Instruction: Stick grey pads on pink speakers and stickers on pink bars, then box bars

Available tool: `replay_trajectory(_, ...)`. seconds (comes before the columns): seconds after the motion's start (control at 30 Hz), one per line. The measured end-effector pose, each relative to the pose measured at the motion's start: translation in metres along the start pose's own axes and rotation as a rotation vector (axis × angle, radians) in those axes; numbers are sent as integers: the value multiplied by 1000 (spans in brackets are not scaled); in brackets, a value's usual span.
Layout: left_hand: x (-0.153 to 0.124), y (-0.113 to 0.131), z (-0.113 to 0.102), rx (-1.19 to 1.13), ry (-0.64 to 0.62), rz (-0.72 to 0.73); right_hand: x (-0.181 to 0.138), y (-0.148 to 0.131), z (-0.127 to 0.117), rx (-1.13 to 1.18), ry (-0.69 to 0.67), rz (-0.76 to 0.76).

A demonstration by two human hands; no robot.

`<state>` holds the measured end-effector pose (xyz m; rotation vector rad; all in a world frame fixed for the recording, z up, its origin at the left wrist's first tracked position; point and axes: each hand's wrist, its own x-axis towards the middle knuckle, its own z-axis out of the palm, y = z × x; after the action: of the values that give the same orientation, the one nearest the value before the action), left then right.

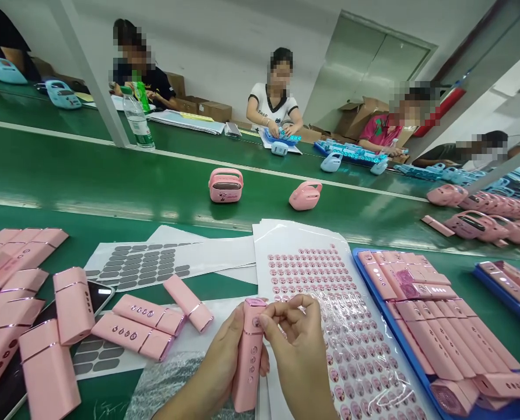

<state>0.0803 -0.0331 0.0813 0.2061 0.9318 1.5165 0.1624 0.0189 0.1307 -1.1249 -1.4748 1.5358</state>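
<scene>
Upright in my left hand (216, 361) is a slim pink handheld device (246, 373) with a shiny band and a column of small round icons. Its fingers wrap around the casing from the left and behind. My right hand (301, 344) has thumb and forefinger pinched together at the upper front of the device, touching a small round sticker (256, 321) above the band. Whether the sticker is fully flat there I cannot tell. Under and right of my hands lies a sheet of round pink stickers (299, 236), in many rows, glossy with reflections.
Loose pink devices (133, 335) lie at left, some on a dark phone-like slab (100, 294) and a sheet of grey oval stickers (140, 265). A blue tray (402, 344) of devices stands right. Pink handled units (225, 185) sit on the belt; several people work opposite.
</scene>
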Motion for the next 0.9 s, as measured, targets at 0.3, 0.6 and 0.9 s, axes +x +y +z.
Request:
replay_trajectory(0.3, -1, 0, -2, 40, -11, 9, -1, 13, 1, -69, 57, -67)
replay_trajectory(0.6, 1, 7, 1, 168, 81, -93, 70, 4, -36, -478, -97, -131)
replay_trajectory(0.9, 11, -2, -16, 1136, 403, 577, 199, 30, -93, -671, -33, -292)
